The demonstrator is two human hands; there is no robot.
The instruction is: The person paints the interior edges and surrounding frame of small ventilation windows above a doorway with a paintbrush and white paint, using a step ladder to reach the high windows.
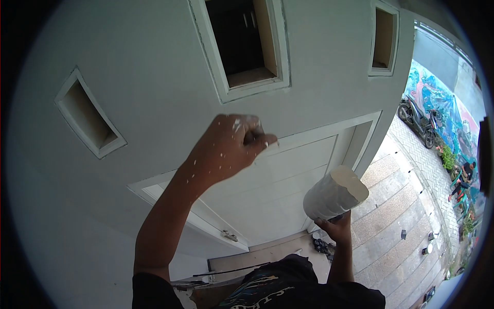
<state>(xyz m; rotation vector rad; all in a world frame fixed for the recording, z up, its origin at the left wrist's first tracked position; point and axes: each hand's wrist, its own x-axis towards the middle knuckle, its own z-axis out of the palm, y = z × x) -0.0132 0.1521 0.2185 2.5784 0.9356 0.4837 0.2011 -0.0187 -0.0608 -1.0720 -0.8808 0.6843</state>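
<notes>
My left hand (231, 142), spotted with white paint, is raised in front of the grey wall (154, 56), below the middle window opening (252, 87). Its fingers are curled closed with the thumb pointing right; what they hold, if anything, is hidden. Lower right, my right hand (337, 227) grips the base of a white cut-off plastic container (327, 194) from below. The container has ribbed sides and an uneven rim, tilts to the right, and is pale inside. Behind both hands is a white panelled door (278, 190) in a white frame.
Small recessed openings sit at left (87, 113) and right (383, 38). A door handle (229, 235) is low down. Far below, paving (396, 206) holds a black bag (323, 246) and small pots (427, 250). A motorcycle (419, 121) and a seated person (465, 177) are beyond.
</notes>
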